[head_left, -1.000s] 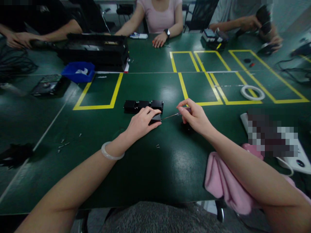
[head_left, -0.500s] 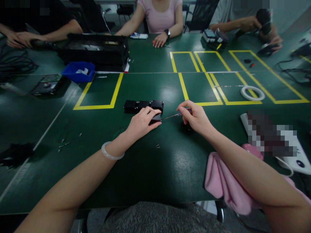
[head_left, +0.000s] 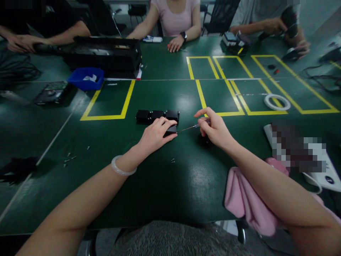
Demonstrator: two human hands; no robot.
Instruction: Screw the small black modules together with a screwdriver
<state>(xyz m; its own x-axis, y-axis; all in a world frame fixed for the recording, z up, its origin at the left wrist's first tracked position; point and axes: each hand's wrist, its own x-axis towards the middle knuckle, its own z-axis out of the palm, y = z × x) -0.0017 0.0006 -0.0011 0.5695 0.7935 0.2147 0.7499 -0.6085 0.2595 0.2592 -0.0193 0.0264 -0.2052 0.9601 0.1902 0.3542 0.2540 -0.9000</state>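
My left hand [head_left: 158,134] is closed around a small black block [head_left: 171,131], pressing it on the green tabletop; much of the block is hidden under the fingers. In my right hand [head_left: 211,126] is a screwdriver [head_left: 196,125] with a see-through purplish handle. Its thin shaft points left, and the tip meets the block's right end. The right index finger is lifted off the handle. Just beyond my left hand stands a row of three black blocks [head_left: 157,115] with small screws at their joints. A dark object [head_left: 205,138] lies partly hidden below my right hand.
Loose screws [head_left: 173,160] lie in front of me, with several more [head_left: 69,157] at left. A pink cloth [head_left: 247,199] and a white power strip [head_left: 326,174] are at right, near a tape ring [head_left: 277,102]. A blue bin [head_left: 86,79] stands far left. Co-workers sit opposite.
My right index finger has risen and stretched away from the screwdriver's handle. My left hand, the block and the screwdriver's tip stay in place.
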